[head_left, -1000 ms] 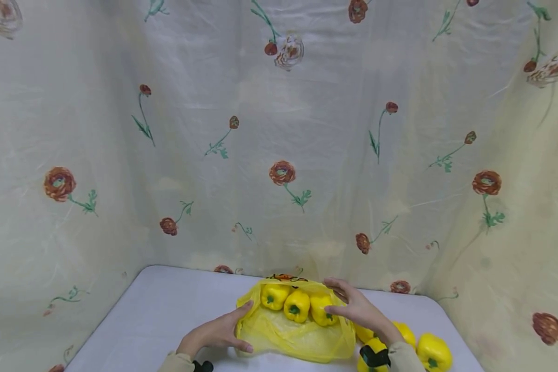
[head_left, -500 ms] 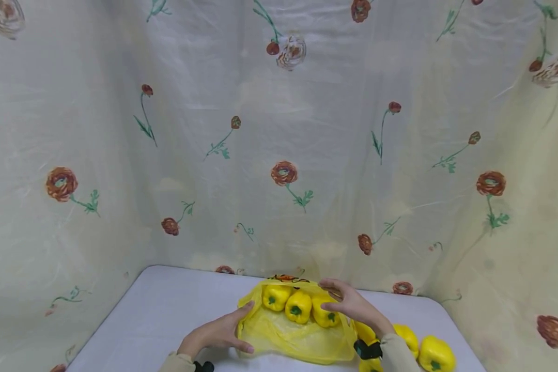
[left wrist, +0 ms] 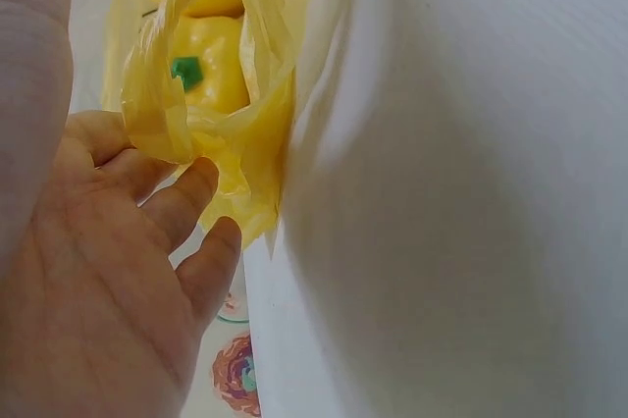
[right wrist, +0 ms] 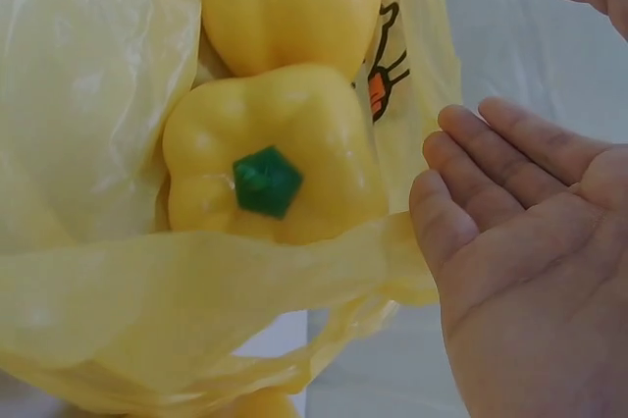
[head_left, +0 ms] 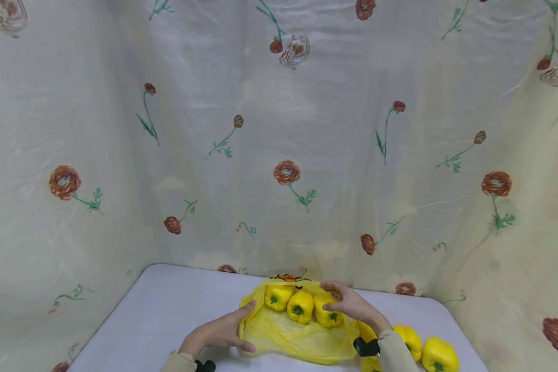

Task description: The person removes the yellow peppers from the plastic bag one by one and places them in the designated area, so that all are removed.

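Note:
A thin yellow plastic bag lies on the table with its mouth towards me. Inside it sit three yellow bell peppers, a left one, a middle one and a right one, their green stems facing out. My left hand is at the bag's left side, fingers loosely bent against the plastic in the left wrist view. My right hand is at the right side, its fingers extended along the bag's edge beside a pepper. Neither hand grips anything.
Several more yellow peppers stand outside the bag near my right forearm, including one by the table's right edge and another beside it. The white table ends at a flower-printed curtain behind and at both sides.
My right hand has shifted slightly left, closer over the right pepper. The left hand stays beside the bag, and the peppers keep their places while the whole view drifts a little.

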A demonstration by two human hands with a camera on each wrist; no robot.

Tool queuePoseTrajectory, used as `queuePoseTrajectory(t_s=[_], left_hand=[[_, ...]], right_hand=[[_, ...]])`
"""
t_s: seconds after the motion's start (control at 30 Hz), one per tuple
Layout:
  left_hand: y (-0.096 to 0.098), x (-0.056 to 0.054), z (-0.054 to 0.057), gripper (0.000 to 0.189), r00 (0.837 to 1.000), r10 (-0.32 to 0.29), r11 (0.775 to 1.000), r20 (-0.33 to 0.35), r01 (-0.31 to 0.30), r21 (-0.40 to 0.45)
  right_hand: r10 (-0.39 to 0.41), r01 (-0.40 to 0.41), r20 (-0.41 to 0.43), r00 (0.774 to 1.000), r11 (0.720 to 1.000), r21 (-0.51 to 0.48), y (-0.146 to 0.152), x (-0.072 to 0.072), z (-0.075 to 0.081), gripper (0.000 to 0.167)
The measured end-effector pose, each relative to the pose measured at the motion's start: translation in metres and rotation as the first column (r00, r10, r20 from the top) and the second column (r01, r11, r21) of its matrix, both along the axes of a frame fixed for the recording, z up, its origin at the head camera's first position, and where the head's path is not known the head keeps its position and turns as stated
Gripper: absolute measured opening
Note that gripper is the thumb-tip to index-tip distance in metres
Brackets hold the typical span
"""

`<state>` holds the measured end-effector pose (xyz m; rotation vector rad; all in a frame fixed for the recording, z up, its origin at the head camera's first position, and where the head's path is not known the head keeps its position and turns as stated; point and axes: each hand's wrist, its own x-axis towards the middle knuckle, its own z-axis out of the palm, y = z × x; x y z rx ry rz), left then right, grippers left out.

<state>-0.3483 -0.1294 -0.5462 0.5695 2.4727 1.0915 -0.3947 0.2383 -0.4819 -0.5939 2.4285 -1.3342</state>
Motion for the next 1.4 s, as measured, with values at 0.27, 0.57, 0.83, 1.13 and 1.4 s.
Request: queuePoseTrajectory(t_s=[0.27,0.57,0.83,1.13,1.4], left_hand=[[0.003,0.001,-0.003,0.109,1.000,-0.015,1.000,0.016,0.015,0.005],[0.003,0.002,-0.003,0.108,0.999,-0.040,0.999,0.006,0.040,0.001],[0.003,0.003,-0.002,0.108,0.999,-0.035,0.999,0.018,0.035,0.005],[0.002,0.005,0.001,0.108,0.999,-0.003,1.000,0.041,0.004,-0.012],[0.004,0.004,0.001,0.108,0.999,0.010,1.000,0.045,-0.009,-0.012]], right_hand=[[-0.008,0.008,0.030,1.000,1.000,-0.003,0.005,0.000,-0.003,0.070],[-0.042,0.040,0.033,0.999,0.998,0.054,0.013,-0.004,-0.010,0.071],[0.012,-0.014,0.031,0.999,0.998,0.060,0.016,-0.006,-0.015,0.074],[-0.011,0.005,0.051,0.999,0.994,0.112,0.015,-0.003,-0.015,0.071],[-0.042,0.034,0.070,0.997,0.993,0.111,0.015,-0.002,-0.025,0.073]])
